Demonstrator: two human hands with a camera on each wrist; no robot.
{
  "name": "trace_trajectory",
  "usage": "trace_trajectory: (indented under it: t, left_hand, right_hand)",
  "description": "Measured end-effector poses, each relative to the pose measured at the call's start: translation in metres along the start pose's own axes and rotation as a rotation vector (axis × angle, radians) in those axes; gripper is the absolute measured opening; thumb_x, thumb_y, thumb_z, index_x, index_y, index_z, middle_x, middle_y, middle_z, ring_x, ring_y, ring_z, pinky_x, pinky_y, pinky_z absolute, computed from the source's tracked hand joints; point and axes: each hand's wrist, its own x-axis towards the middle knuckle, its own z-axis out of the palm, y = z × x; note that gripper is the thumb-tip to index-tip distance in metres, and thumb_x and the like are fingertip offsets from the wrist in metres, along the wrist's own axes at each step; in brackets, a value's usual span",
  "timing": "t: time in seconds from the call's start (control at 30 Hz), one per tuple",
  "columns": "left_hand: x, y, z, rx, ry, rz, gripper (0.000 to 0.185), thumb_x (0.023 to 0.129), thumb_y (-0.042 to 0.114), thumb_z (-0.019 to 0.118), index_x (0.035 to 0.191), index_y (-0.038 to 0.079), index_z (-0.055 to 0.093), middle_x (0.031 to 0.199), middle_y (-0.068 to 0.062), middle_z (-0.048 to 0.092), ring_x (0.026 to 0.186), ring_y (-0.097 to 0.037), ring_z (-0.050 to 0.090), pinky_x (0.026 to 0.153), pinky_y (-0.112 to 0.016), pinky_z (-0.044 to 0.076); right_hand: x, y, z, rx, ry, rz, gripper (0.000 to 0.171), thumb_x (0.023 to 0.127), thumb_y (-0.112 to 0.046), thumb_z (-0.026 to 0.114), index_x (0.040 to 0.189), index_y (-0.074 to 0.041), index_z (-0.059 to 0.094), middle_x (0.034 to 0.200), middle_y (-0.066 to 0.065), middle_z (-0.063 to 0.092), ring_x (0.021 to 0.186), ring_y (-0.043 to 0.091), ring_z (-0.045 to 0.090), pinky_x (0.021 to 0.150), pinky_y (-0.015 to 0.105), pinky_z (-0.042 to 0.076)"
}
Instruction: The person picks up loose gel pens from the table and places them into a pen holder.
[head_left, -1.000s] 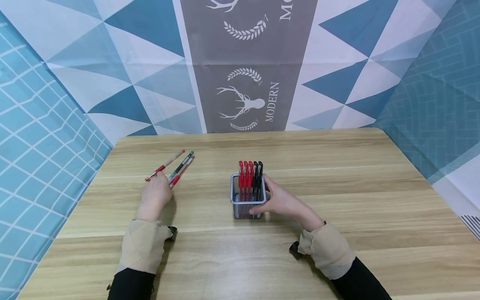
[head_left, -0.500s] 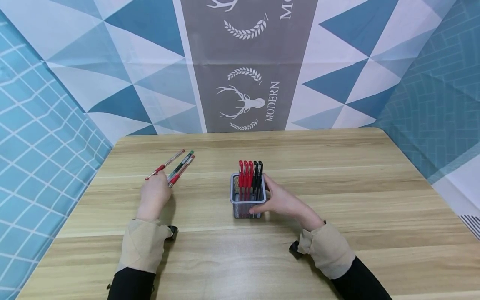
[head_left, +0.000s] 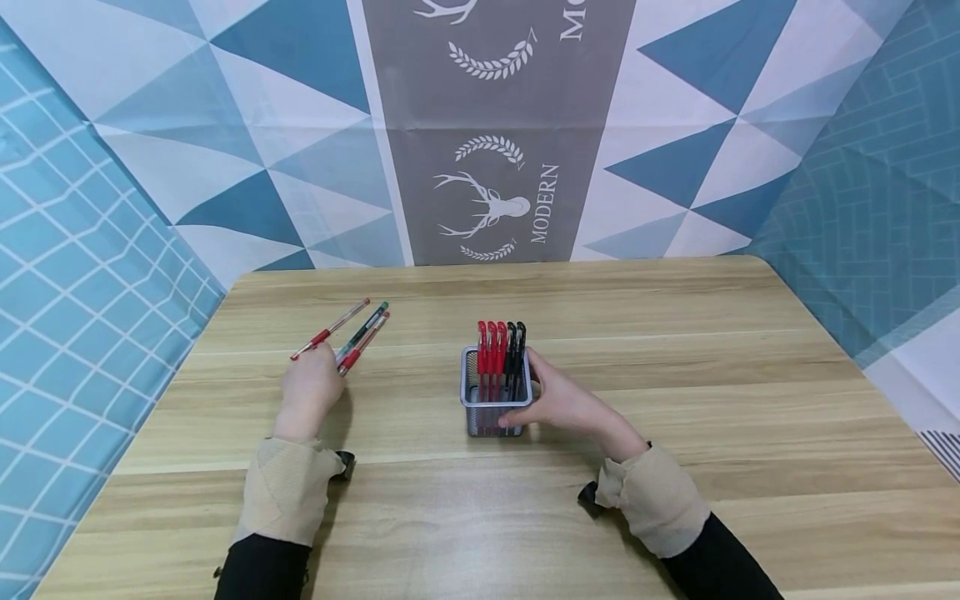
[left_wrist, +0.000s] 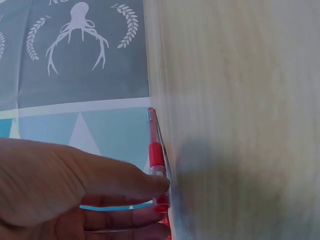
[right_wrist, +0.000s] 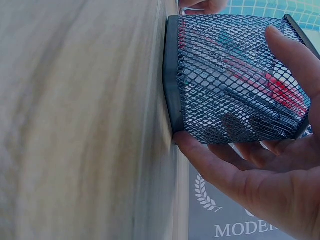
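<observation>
In the head view, my left hand (head_left: 310, 385) is at the lower ends of three loose pens on the table's left. The left wrist view shows its thumb and fingers pinching a red-capped gel pen (left_wrist: 156, 154). Beside it lie a green-ended pen (head_left: 362, 331) and another red pen (head_left: 324, 335). My right hand (head_left: 567, 403) grips the right side of a metal mesh pen holder (head_left: 474, 419), thumb at the front and fingers behind. Inside the holder, red pens (head_left: 492, 358) and black pens (head_left: 515, 358) stand upright. The right wrist view shows the holder's mesh wall (right_wrist: 215, 85) between thumb and fingers.
Both hands work over a light wood table (head_left: 645, 333). A patterned blue, white and grey cloth (head_left: 487, 108) hangs behind its far edge. Blue gridded cloth (head_left: 90, 275) borders the left side, and more blue cloth (head_left: 877, 192) borders the right.
</observation>
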Motion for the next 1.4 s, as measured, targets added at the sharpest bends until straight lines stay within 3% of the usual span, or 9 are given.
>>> trace_trajectory:
  t: [0.13, 0.23, 0.4, 0.53, 0.83, 1.07, 1.23, 1.4]
  left_hand:
    - [0.001, 0.002, -0.002, -0.019, -0.003, -0.003, 0.013, 0.078, 0.003, 0.053, 0.084, -0.008, 0.051, 0.086, -0.028, 0.053, 0.071, -0.037, 0.054, 0.056, -0.05, 0.046]
    - [0.001, 0.003, -0.004, -0.042, 0.023, 0.002, 0.023, 0.085, 0.014, 0.054, 0.078, -0.008, 0.052, 0.087, -0.028, 0.051, 0.069, -0.035, 0.051, 0.055, -0.048, 0.044]
    - [-0.002, 0.004, -0.008, -0.086, 0.182, 0.029, 0.024, 0.081, 0.012, 0.058, 0.07, -0.008, 0.054, 0.08, -0.028, 0.052, 0.07, -0.039, 0.051, 0.058, -0.048, 0.042]
    - [-0.004, 0.008, -0.011, -0.155, 0.308, 0.031, 0.016, 0.075, 0.002, 0.053, 0.082, -0.012, 0.057, 0.079, -0.026, 0.054, 0.073, -0.04, 0.052, 0.061, -0.048, 0.041]
    - [-0.008, 0.027, -0.029, -0.393, 0.407, -0.011, 0.024, 0.087, 0.009, 0.051, 0.104, -0.004, 0.06, 0.094, -0.021, 0.061, 0.083, -0.034, 0.059, 0.069, -0.043, 0.047]
    - [-0.018, 0.041, -0.042, -0.511, 0.53, 0.049, 0.023, 0.088, 0.015, 0.058, 0.104, 0.0, 0.063, 0.096, -0.016, 0.062, 0.089, -0.032, 0.06, 0.08, -0.043, 0.047]
    - [-0.027, 0.052, -0.05, -0.584, 0.593, 0.099, 0.025, 0.085, 0.024, 0.063, 0.1, 0.004, 0.066, 0.094, -0.01, 0.062, 0.088, -0.023, 0.062, 0.076, -0.037, 0.052]
    - [-0.04, 0.066, -0.058, -0.667, 0.633, 0.181, 0.023, 0.083, 0.025, 0.066, 0.094, 0.005, 0.067, 0.088, -0.005, 0.065, 0.075, -0.005, 0.061, 0.066, -0.014, 0.049]
  right_hand:
    - [0.0, 0.0, 0.0, 0.004, 0.0, 0.001, 0.101, 0.059, -0.018, 0.085, 0.14, -0.026, 0.026, 0.128, -0.001, 0.051, 0.125, 0.02, 0.038, 0.109, 0.049, 0.017]
    - [0.0, 0.0, 0.0, 0.006, -0.002, -0.001, 0.101, 0.059, -0.017, 0.085, 0.14, -0.026, 0.026, 0.128, 0.0, 0.051, 0.125, 0.02, 0.038, 0.109, 0.049, 0.018]
    - [0.001, -0.001, 0.0, 0.006, -0.005, -0.003, 0.1, 0.059, -0.018, 0.085, 0.139, -0.026, 0.027, 0.127, -0.001, 0.051, 0.125, 0.021, 0.039, 0.109, 0.049, 0.018]
    - [0.0, -0.001, -0.001, -0.006, -0.001, 0.001, 0.101, 0.058, -0.019, 0.085, 0.14, -0.027, 0.026, 0.129, -0.001, 0.05, 0.127, 0.022, 0.038, 0.109, 0.049, 0.018]
    - [-0.001, 0.001, 0.0, -0.012, 0.0, -0.004, 0.098, 0.06, -0.018, 0.084, 0.138, -0.029, 0.027, 0.126, -0.001, 0.052, 0.125, 0.021, 0.039, 0.109, 0.05, 0.018]
    - [-0.001, 0.0, 0.0, -0.015, 0.005, 0.002, 0.096, 0.059, -0.017, 0.084, 0.137, -0.028, 0.03, 0.127, -0.001, 0.051, 0.125, 0.022, 0.039, 0.108, 0.05, 0.019]
    - [-0.001, 0.0, 0.001, -0.014, 0.005, 0.002, 0.095, 0.059, -0.017, 0.084, 0.137, -0.028, 0.031, 0.127, 0.0, 0.051, 0.126, 0.022, 0.038, 0.109, 0.05, 0.018]
    - [-0.001, -0.001, 0.0, -0.009, 0.001, -0.002, 0.096, 0.059, -0.018, 0.084, 0.138, -0.029, 0.029, 0.127, -0.001, 0.051, 0.126, 0.022, 0.039, 0.108, 0.05, 0.019]
